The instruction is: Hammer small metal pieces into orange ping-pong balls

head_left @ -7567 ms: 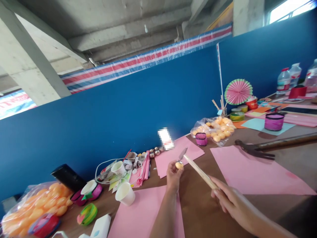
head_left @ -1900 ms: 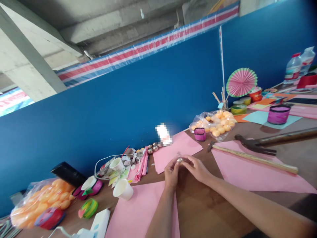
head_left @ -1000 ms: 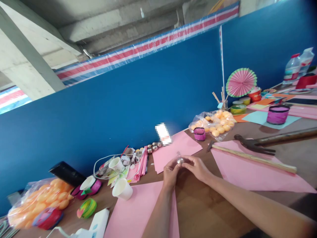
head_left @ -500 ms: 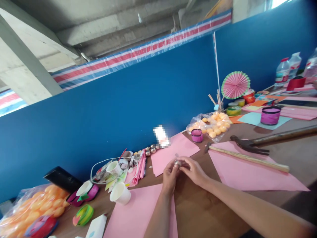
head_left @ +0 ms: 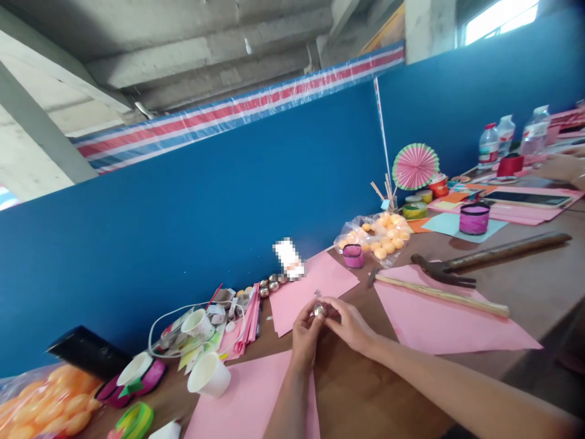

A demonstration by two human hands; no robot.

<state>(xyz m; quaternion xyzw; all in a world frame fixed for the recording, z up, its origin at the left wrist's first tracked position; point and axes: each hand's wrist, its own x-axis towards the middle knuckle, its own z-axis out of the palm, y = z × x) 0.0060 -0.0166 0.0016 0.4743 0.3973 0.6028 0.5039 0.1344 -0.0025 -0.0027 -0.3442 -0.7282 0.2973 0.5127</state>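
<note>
Between the fingertips of both hands is a small shiny silver ball (head_left: pixel 319 310), partly covered by the fingers. My left hand (head_left: pixel 305 337) pinches it from the left, thumb on the near side. From the right, my right hand (head_left: pixel 353 326) closes on it with thumb and curled fingers. Both hands are above the brown tabletop (head_left: pixel 361 384), between sheets of pink paper. A tiny grey piece (head_left: pixel 317 293) shows just beyond the fingers on the far pink sheet (head_left: pixel 325 274). Similar silver balls (head_left: pixel 269 285) lie in a cluster by the blue partition.
At right lie a claw hammer (head_left: pixel 503 255) and a thinner wooden-handled hammer (head_left: pixel 443 297). A paper cup (head_left: pixel 209 375) stands at left, near a white cable (head_left: pixel 153 326). Bags of orange balls (head_left: pixel 50 399) flank the workspace. Another person's arm (head_left: pixel 562 169) reaches in at far right.
The view has turned right, so things appear further left. Both hands keep the silver ball, and more of it shows between the fingers. Another person's arm now appears at far right.
</note>
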